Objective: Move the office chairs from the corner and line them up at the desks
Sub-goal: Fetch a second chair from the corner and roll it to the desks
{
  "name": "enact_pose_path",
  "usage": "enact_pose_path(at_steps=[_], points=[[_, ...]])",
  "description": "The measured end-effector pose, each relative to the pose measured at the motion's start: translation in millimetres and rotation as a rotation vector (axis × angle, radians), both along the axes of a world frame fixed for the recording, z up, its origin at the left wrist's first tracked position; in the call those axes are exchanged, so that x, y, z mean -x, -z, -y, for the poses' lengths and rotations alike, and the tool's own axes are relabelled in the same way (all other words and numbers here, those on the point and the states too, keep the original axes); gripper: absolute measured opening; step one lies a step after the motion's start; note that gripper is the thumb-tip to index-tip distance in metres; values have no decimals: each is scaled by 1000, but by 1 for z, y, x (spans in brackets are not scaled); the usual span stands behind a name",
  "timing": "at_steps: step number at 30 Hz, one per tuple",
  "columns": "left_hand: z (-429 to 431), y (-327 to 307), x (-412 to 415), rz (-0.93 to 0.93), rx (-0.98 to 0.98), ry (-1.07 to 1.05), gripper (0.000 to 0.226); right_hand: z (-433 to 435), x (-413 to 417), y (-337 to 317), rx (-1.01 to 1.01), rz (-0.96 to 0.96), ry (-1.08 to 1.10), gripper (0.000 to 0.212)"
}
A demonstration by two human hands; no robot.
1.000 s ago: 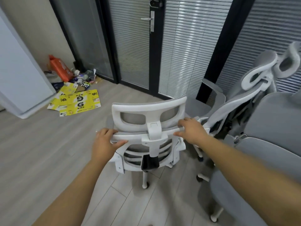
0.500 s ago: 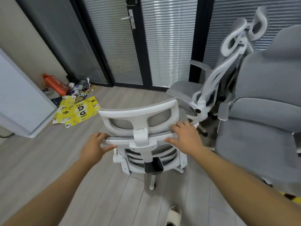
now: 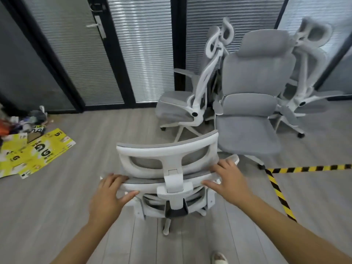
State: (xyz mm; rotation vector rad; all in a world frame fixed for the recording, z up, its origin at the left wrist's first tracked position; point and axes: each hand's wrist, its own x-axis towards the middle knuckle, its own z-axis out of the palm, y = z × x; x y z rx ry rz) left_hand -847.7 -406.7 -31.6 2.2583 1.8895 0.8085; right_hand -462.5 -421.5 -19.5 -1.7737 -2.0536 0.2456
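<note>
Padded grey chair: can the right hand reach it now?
Probably yes: the padded grey chair stands just beyond the right hand with little between, though that hand must first release the mesh chair.

The nearest chair point(image 3: 177, 187) is drawn back from the corner, and a strip of bare floor is now seen between it and the side-on chair point(image 3: 171, 107). Its headrest point(image 3: 167, 152) is turned so that the right end sits higher. The view is swung to the right. A third corner chair point(image 3: 314, 33) and a long run of black-and-yellow floor tape point(image 3: 278, 189) are brought into sight. The yellow cartons point(image 3: 43, 149) are shifted to the left edge, and the door handle point(image 3: 97, 25) to the upper left.
</note>
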Motion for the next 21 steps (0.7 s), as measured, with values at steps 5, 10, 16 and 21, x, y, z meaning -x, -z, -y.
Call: enact_pose_path(at_steps=[5,10,16,21], points=[[50,6,25,-31,9,119,77,110,34,3,-35,-99,203,53],[90,2,40,-38,26,260,79,206,73,-3,-54,-189,407,50],[126,-2,38,-18,48,413,74,297,97,-8,-33,-246,588,40],[159,-3,16,-59,60,499,70,371,99,-10,-77,-271,684,29]])
